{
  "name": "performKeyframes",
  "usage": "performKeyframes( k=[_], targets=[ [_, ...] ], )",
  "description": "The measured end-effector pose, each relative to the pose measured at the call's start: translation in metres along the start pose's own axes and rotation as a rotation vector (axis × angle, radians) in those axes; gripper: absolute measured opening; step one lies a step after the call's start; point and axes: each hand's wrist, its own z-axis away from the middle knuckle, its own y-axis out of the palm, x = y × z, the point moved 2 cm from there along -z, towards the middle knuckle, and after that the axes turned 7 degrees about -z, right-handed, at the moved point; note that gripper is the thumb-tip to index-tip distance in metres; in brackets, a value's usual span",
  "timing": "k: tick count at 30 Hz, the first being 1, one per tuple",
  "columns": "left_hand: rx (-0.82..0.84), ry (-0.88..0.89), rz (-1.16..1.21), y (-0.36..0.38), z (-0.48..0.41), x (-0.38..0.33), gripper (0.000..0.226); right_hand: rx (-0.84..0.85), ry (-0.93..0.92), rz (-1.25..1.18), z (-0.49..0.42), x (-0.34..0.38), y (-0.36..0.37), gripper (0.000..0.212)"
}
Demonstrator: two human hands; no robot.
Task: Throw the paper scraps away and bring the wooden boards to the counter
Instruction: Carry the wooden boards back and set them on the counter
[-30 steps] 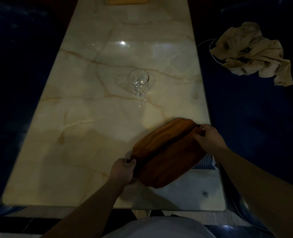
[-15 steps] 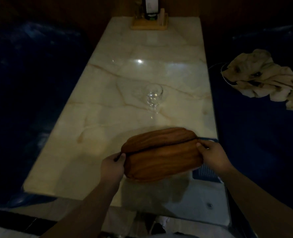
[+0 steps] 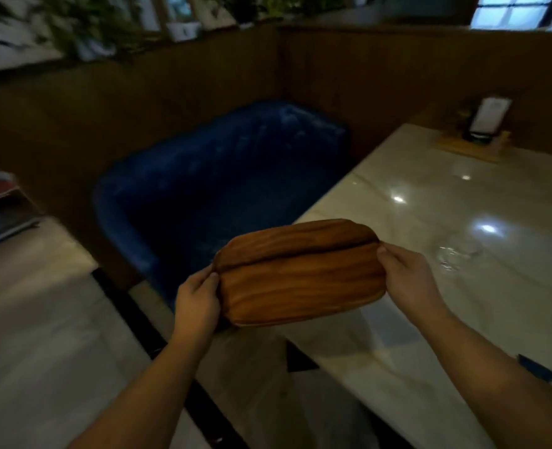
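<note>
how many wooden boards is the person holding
2, stacked between both hands: the upper board rests on the lower board, off the table. A thinner one could hide between them.

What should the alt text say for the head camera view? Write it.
Two bare hands, left hand and right hand, hold a stack of two wooden boards by its ends, in the air beside a marble table. A blue sofa sits behind, against a wooden wall.

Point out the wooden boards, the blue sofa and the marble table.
wooden boards [image 3: 300, 283]: head view, top face of the upper board.
blue sofa [image 3: 222, 176]: head view, seat cushion.
marble table [image 3: 462, 196]: head view, bare top.
</note>
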Motion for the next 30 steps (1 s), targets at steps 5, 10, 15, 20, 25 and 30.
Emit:
performKeyframes(
  k=[5, 10, 15, 20, 25, 30],
  targets=[
    [-0.205, 0.047, 0.025, -0.153, 0.04, 0.016, 0.035, 0.214, -0.099, 0.049, 0.048, 0.047, 0.124, 0.032],
    [-0.373, 0.052, -0.064, -0.289, 0.096, 0.047, 0.035, 0.473, -0.143, 0.006, 0.12, 0.085, 0.246, 0.036],
    [-0.541, -0.003, -0.141, -0.39, 0.15, 0.081, 0.022, 0.711, -0.227, -0.02, 0.185, 0.115, 0.342, 0.033],
    [-0.852, -0.14, -0.097, -0.486, 0.223, 0.116, 0.029, 1.025, -0.284, -0.072, 0.277, 0.151, 0.452, 0.024],
    [-1.047, -0.224, -0.111, -0.537, 0.274, 0.138, 0.014, 1.196, -0.327, -0.122, 0.347, 0.178, 0.534, 0.024],
    [-1.23, -0.33, -0.089, -0.588, 0.299, 0.167, 0.036, 1.32, -0.321, -0.162, 0.412, 0.189, 0.626, 0.03]
  ],
)
